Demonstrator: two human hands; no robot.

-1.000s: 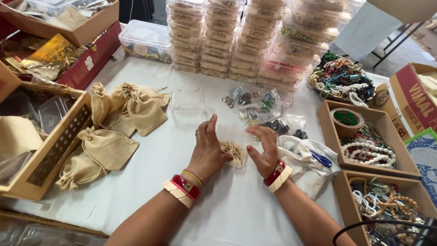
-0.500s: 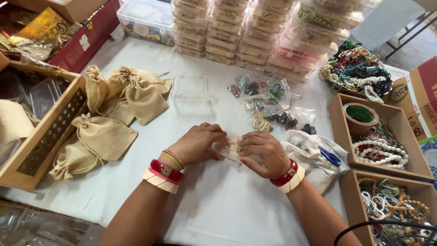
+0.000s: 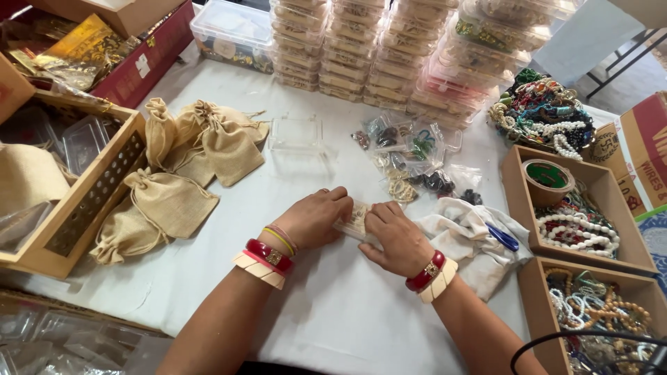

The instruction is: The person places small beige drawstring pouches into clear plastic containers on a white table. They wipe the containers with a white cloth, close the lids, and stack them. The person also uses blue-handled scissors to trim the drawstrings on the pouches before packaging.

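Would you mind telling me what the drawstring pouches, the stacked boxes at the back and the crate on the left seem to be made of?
The drawstring pouches look like coarse tan jute or burlap: matte, woven, softly creased. The stacked boxes seem clear, glossy hard plastic, since their contents show through. The crate appears to be pale unfinished wood, with a dark perforated side panel, possibly metal. Both hands press a small packet, probably clear film.

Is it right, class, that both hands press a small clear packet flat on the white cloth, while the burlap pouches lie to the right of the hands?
Not quite. In the head view the burlap pouches lie to the left of the hands, beside the wooden crate. The rest holds: the left hand and right hand both press the small clear packet on the white cloth.
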